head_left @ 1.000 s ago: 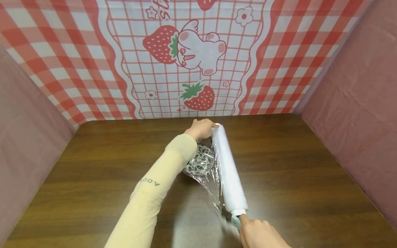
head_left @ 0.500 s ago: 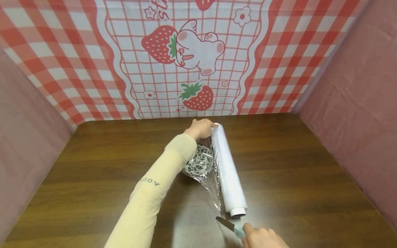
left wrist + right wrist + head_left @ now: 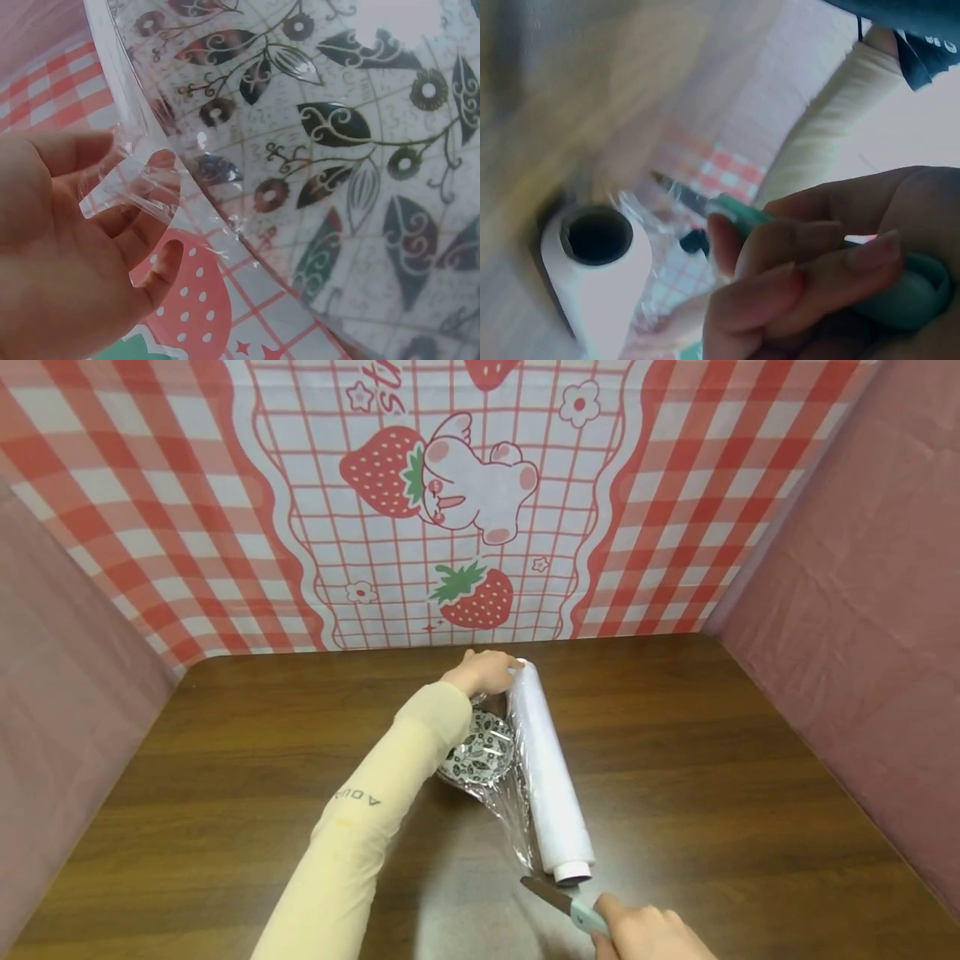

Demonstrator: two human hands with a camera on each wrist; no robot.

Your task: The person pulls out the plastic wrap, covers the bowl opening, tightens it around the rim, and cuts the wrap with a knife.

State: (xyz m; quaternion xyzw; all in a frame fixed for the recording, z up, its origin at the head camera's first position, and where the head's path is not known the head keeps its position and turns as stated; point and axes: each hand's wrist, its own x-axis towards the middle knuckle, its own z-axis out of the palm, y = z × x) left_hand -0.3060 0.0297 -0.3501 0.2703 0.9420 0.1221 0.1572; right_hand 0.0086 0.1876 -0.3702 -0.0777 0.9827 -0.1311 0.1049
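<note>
Left hand (image 3: pixel 486 672), half curled, pinches film (image 3: pixel 512 827) at the bowl's (image 3: pixel 474 767) 12 o'clock. Right hand (image 3: pixel 647 933) curls round scissors (image 3: pixel 567 906), at 5 o'clock.

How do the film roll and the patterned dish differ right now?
Shape: the film roll is a long cylinder; the patterned dish is round.
Look: the roll is plain white; the dish has dark leaves on a pale ground.
Visibility, head view: the roll shows nearly whole; the left sleeve hides part of the dish.
Shared: both have shiny surfaces.

Wide passage over tabletop (image 3: pixel 712 777) right of film roll (image 3: pixel 553 768); roll, patterned dish (image 3: pixel 483 753), left sleeve (image 3: pixel 375 802) obstruct leftward.
</note>
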